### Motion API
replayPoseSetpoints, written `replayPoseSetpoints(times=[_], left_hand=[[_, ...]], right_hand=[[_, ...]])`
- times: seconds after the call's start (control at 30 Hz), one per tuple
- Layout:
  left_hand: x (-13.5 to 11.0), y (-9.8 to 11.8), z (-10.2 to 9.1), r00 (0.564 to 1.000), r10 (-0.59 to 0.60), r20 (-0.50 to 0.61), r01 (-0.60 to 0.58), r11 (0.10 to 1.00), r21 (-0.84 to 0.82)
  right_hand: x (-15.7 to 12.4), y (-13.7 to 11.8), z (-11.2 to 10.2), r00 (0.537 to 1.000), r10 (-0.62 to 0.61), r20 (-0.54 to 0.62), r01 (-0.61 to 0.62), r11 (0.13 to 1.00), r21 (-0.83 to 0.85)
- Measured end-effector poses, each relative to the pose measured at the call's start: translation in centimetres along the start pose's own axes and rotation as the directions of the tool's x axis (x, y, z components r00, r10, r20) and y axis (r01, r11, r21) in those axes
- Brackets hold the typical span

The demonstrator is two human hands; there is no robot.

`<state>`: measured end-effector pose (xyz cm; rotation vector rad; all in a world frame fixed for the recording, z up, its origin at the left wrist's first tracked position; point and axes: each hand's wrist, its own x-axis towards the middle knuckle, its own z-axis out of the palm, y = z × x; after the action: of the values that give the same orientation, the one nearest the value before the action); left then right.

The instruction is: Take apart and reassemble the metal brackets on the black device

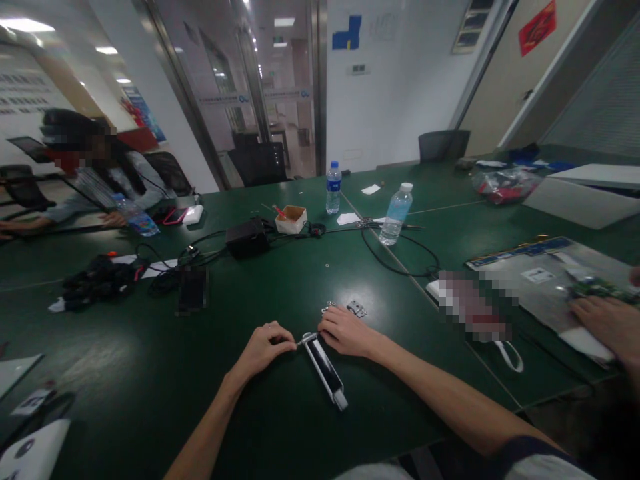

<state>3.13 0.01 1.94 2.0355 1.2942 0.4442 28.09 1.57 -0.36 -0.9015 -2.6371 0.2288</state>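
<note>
A long white piece with a black strip (323,363) along its face lies slanted on the green table, a narrower pale tip at its near end. Across its far end runs a short silvery rod (301,343). My left hand (265,345) pinches the rod's left end between thumb and forefinger. My right hand (346,331) has its fingers curled in at the opposite side of that end; what they hold is hidden under them. Just beyond the right hand lie a small metal hinge-like plate (357,308) and several tiny metal parts (329,307).
Two water bottles (333,188) (397,215), a small open box (291,220), a black box (247,238) and cables lie further back. At right, a co-worker's hand (607,327) rests by a circuit board on a silvery bag (530,273). Another person (100,167) sits far left.
</note>
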Motion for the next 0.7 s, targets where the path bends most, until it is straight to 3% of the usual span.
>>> replayPoseSetpoints(times=[0.2,0.6,0.7], left_hand=[[-0.1,0.3,-0.2,1.000,0.011,0.015,-0.012,0.998,0.068],[0.2,-1.4,1.2,0.998,0.065,-0.020,-0.061,0.983,0.173],[0.1,-1.6,1.3,0.998,0.063,-0.022,-0.057,0.980,0.192]], right_hand=[[-0.1,0.4,0.4,0.999,0.009,-0.040,-0.009,1.000,0.006],[0.1,0.1,-0.3,0.998,0.001,-0.062,0.000,1.000,0.011],[0.0,0.7,-0.8,0.992,0.058,-0.110,-0.058,0.998,0.005]])
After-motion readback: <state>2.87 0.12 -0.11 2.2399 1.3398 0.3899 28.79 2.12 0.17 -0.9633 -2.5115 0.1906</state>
